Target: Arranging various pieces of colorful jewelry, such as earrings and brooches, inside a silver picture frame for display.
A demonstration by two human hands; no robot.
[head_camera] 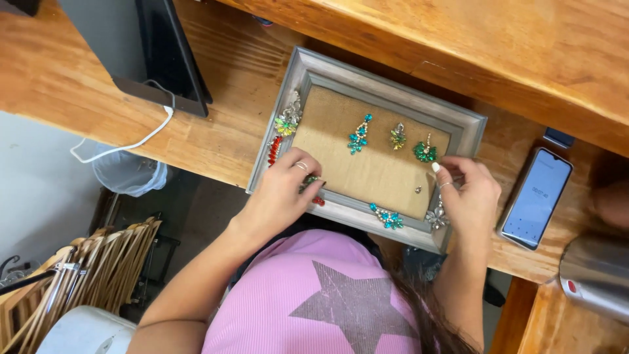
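A grey picture frame [393, 88] with a tan fabric panel [373, 170] lies on the wooden desk. Pinned on the panel are a teal earring [358, 136], a yellow-green one [398, 136] and a green one [425, 152]. More jewelled pieces rest on the frame's rim: a multicoloured one [286, 123], a red one [274, 151], a blue one [388, 217] and a silver one [436, 216]. My left hand [282, 193] rests on the frame's lower left rim, fingers curled over a small green and red piece [313, 190]. My right hand [468, 193] touches the frame's right rim beside the green earring.
A smartphone [537, 196] with a lit screen lies right of the frame. A dark monitor [167, 59] with a white cable [124, 144] stands at the back left. A metal cylinder [593, 275] is at the lower right. Wooden hangers [85, 275] and a lined bin [128, 170] sit below the desk.
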